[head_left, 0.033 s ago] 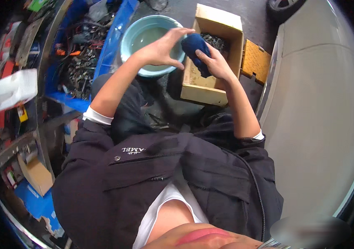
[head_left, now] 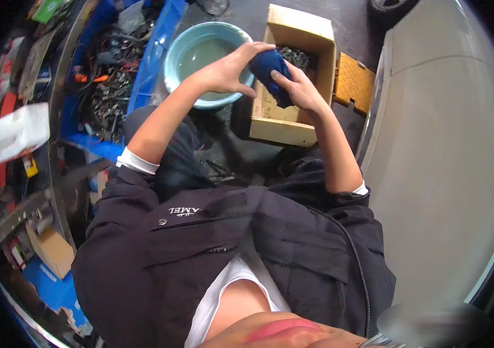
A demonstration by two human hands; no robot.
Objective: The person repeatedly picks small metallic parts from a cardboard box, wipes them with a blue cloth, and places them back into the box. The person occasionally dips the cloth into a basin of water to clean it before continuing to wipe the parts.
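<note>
Garage workshop: blue bin [head_left: 151,66] of jumbled parts, car [head_left: 432,151] alongside.

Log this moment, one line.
right hand: grips crumpled blue cloth; left hand: open beside it; nearby: round turquoise plastic basin, tan cardboard box

Noted short row of white lettering [head_left: 185,210] across chest of dark jacket [head_left: 200,239], near round stud [head_left: 162,222]. Noted also pale print [head_left: 47,272] on blue cardboard [head_left: 50,288] at lower left, too small and blurred to read reliably.
</note>
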